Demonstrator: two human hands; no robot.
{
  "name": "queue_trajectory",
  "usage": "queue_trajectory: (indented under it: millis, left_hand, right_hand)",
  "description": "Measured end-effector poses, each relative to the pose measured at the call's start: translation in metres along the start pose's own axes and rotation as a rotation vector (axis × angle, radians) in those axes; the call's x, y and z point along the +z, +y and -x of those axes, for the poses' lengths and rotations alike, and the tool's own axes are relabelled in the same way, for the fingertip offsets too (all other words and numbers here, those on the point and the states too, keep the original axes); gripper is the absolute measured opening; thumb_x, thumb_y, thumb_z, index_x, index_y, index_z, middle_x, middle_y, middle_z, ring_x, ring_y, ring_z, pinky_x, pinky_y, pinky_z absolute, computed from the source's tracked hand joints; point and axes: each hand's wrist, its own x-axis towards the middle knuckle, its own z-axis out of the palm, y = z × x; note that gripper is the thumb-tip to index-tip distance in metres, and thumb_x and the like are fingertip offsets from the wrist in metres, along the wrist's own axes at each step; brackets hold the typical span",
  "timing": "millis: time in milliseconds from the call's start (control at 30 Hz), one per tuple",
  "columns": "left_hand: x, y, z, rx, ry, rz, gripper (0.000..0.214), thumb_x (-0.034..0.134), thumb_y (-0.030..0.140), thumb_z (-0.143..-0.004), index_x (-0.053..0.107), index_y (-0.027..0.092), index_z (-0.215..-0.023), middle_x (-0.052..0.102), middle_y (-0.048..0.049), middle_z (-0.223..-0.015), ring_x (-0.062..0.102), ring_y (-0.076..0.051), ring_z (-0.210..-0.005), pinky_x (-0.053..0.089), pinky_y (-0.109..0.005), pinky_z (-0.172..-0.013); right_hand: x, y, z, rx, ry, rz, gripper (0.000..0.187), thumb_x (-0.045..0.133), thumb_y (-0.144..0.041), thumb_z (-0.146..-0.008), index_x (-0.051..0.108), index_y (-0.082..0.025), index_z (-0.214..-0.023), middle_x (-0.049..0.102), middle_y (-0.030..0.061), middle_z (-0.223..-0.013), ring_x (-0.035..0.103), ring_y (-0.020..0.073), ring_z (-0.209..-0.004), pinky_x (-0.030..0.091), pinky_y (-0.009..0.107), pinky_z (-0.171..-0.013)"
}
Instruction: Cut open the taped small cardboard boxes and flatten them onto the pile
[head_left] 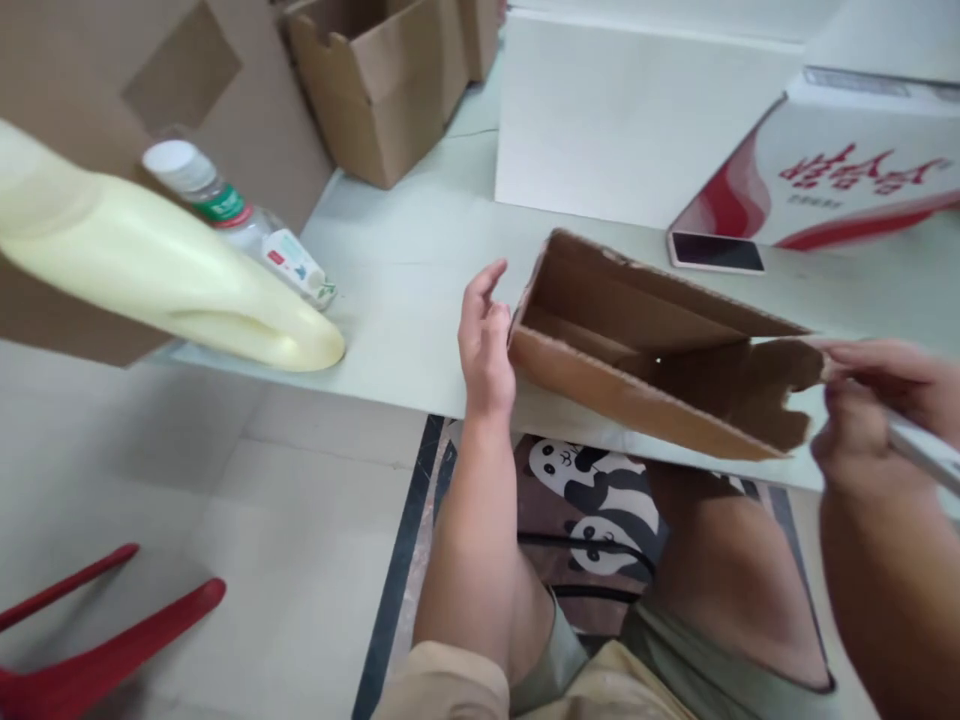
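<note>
An open-topped brown cardboard box [637, 390] lies lengthwise in front of me, over the near edge of the table. Its right end has a rough, notched edge. Against its left end rests my left hand [486, 345], open, with fingers stretched upward and not wrapped round the cardboard. My right hand [874, 400] is closed at the notched right end, gripping the cardboard there. A slender white object [922, 455] sticks out from under the right hand; its kind is not clear. The right fingers are partly blurred.
On the pale table [405, 260] stand a clear bottle [232, 215], another cardboard box [397, 90] and a white-and-red carton [862, 170] with a phone [716, 252] before it. A pale yellow curved object [172, 270] juts in at left. Red chair parts [127, 640] are lower left.
</note>
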Motion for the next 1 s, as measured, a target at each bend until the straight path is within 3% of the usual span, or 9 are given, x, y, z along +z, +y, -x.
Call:
queue_trajectory:
  millis: [100,233,333,500,633,767,833,900,1000]
  left_hand:
    - [0.021,-0.006,0.005,0.009,-0.259,0.104,0.054,0.045,0.071,-0.093,0.067,0.032,-0.122,0.066,-0.0032,-0.134,0.055,-0.029,-0.137,0.043,-0.045,-0.117]
    - [0.045,-0.015,0.012,0.05,-0.405,0.123,0.056,0.044,0.075,-0.092,0.067,0.038,-0.127,0.063,0.0014,-0.141,0.05,-0.032,-0.144,0.039,-0.05,-0.122]
    - [0.055,-0.017,0.016,0.094,-0.477,0.056,0.056,0.046,0.075,-0.091,0.07,0.039,-0.126,0.064,0.0011,-0.14,0.05,-0.031,-0.144,0.037,-0.05,-0.124]
    - [0.063,-0.013,0.022,-0.011,-0.449,-0.154,0.056,0.052,0.074,-0.088,0.081,0.026,-0.089,0.07,-0.0065,-0.13,0.058,-0.032,-0.135,0.044,-0.053,-0.119]
    - [0.066,-0.013,0.023,-0.053,-0.399,-0.183,0.049,0.06,0.07,-0.086,0.079,0.025,-0.091,0.071,-0.0067,-0.125,0.062,-0.03,-0.129,0.046,-0.049,-0.116]
    - [0.065,-0.015,0.023,-0.036,-0.393,-0.184,0.048,0.068,0.065,-0.084,0.073,0.025,-0.11,0.07,-0.0071,-0.128,0.062,-0.029,-0.129,0.045,-0.046,-0.116]
    - [0.064,-0.015,0.023,-0.02,-0.414,-0.164,0.053,0.069,0.064,-0.083,0.068,0.027,-0.121,0.067,-0.0074,-0.133,0.059,-0.03,-0.134,0.044,-0.046,-0.117]
    - [0.063,-0.014,0.023,-0.027,-0.442,-0.154,0.061,0.07,0.067,-0.081,0.063,0.029,-0.128,0.062,-0.008,-0.141,0.055,-0.032,-0.138,0.043,-0.048,-0.118]
    - [0.061,-0.011,0.023,-0.072,-0.453,-0.164,0.072,0.072,0.071,-0.077,0.057,0.031,-0.135,0.052,-0.0089,-0.152,0.048,-0.036,-0.144,0.043,-0.051,-0.117]
  right_hand:
    - [-0.008,0.002,0.03,-0.003,0.052,-0.102,0.032,0.063,-0.029,-0.082,0.076,-0.034,-0.11,0.078,0.0053,-0.096,0.072,0.02,-0.064,0.055,0.035,-0.055]
    - [-0.013,-0.001,0.048,-0.034,0.016,-0.12,0.03,0.06,-0.023,-0.09,0.078,-0.034,-0.112,0.076,0.0051,-0.117,0.073,0.0254,-0.105,0.059,0.048,-0.091]
    - [-0.02,0.0,0.053,0.004,-0.031,-0.108,0.026,0.059,-0.024,-0.092,0.079,-0.03,-0.107,0.075,0.0054,-0.121,0.07,0.0275,-0.116,0.055,0.052,-0.101]
    - [-0.035,-0.002,0.053,0.119,-0.125,-0.185,0.029,0.051,-0.034,-0.098,0.076,-0.035,-0.112,0.072,0.0037,-0.128,0.066,0.0277,-0.125,0.052,0.052,-0.11]
    - [-0.039,-0.008,0.055,0.189,0.103,-0.259,0.033,0.053,-0.044,-0.097,0.067,-0.046,-0.127,0.075,0.0027,-0.091,0.074,0.0235,-0.088,0.06,0.047,-0.086]
    - [-0.037,-0.005,0.057,0.241,0.262,-0.173,0.034,0.058,-0.05,-0.092,0.067,-0.046,-0.125,0.056,0.0005,-0.067,0.055,0.0158,-0.054,0.049,0.035,-0.055]
    - [-0.037,0.001,0.057,0.253,0.188,-0.095,0.043,0.058,-0.05,-0.091,0.06,-0.044,-0.133,0.064,0.0043,-0.092,0.062,0.0174,-0.066,0.054,0.039,-0.064]
    - [-0.037,0.006,0.055,0.252,0.04,-0.044,0.058,0.058,-0.043,-0.089,0.047,-0.043,-0.146,0.058,0.0088,-0.134,0.069,0.0245,-0.099,0.057,0.048,-0.085]
    - [-0.036,0.007,0.052,0.289,-0.113,-0.085,0.071,0.056,-0.026,-0.086,0.038,-0.044,-0.152,0.048,0.0057,-0.155,0.055,0.0298,-0.138,0.05,0.055,-0.106]
